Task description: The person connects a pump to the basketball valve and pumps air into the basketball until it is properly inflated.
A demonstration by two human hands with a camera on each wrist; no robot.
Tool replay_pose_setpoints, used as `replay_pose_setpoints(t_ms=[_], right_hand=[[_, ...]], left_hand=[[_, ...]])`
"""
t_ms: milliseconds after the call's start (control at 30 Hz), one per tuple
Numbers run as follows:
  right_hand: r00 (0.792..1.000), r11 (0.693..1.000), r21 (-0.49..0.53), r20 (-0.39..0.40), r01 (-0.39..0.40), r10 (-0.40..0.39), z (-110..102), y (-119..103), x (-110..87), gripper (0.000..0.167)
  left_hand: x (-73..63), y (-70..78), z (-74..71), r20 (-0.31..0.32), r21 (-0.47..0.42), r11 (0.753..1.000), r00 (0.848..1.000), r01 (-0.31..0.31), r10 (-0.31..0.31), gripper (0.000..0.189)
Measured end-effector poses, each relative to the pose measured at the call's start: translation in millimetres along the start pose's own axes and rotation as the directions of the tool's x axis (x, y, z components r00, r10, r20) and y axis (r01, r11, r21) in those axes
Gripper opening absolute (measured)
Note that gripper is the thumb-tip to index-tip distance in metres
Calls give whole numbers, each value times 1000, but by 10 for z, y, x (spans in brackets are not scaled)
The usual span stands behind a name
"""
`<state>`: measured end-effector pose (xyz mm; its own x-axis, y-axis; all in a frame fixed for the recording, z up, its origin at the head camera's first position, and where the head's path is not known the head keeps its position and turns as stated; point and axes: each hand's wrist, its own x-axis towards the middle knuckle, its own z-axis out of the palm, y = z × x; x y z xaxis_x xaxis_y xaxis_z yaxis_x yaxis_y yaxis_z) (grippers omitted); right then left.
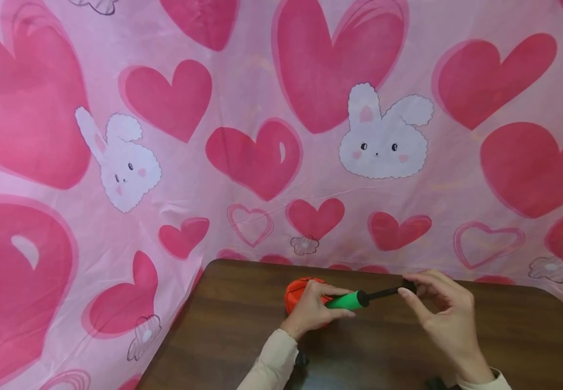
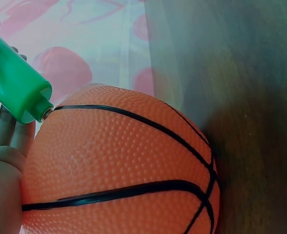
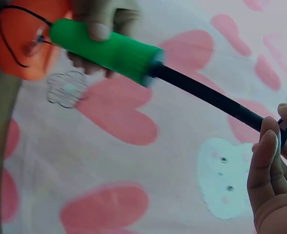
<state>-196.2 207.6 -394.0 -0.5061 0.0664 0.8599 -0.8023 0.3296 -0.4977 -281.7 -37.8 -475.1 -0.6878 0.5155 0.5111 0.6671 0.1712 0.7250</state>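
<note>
My left hand (image 1: 309, 309) grips the green barrel of a hand pump (image 1: 347, 301), thumb on one side and fingers on the other. The pump's black rod (image 3: 207, 97) is drawn well out of the barrel. At its far end, my right hand (image 1: 449, 314) pinches the black handle (image 3: 284, 129) between thumb and fingers. An orange basketball (image 1: 293, 295) with black lines lies behind and beside the left hand, partly hidden by it. In the left wrist view, the pump's nozzle (image 2: 47, 113) points at the upper left of the ball and its tip is right at the surface.
Below the hands is a dark brown wooden table (image 1: 223, 336) with rounded far corners. A pink cloth (image 1: 247, 86) with hearts and rabbit faces hangs behind and to the left. A small black object (image 1: 302, 359) shows beside the left sleeve.
</note>
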Motion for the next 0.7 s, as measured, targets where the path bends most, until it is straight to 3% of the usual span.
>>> replay_pose_setpoints(t_ms=[200, 300, 533, 700], right_hand=[[1000, 1000, 15, -13, -8, 8, -59, -30, 18, 44], [1000, 999, 33, 2, -14, 14, 19, -7, -15, 45], [985, 986, -71, 77, -150, 156, 273, 86, -174, 40], [979, 983, -80, 108, -162, 171, 355, 154, -244, 37]], left_hand=[[-2, 5, 0, -6, 0, 1000, 1000, -3, 3, 38], [2, -4, 7, -3, -2, 1000, 1000, -18, 18, 39], [3, -14, 6, -7, -2, 999, 999, -45, 45, 40], [-4, -2, 14, -8, 26, 998, 999, -51, 51, 40]])
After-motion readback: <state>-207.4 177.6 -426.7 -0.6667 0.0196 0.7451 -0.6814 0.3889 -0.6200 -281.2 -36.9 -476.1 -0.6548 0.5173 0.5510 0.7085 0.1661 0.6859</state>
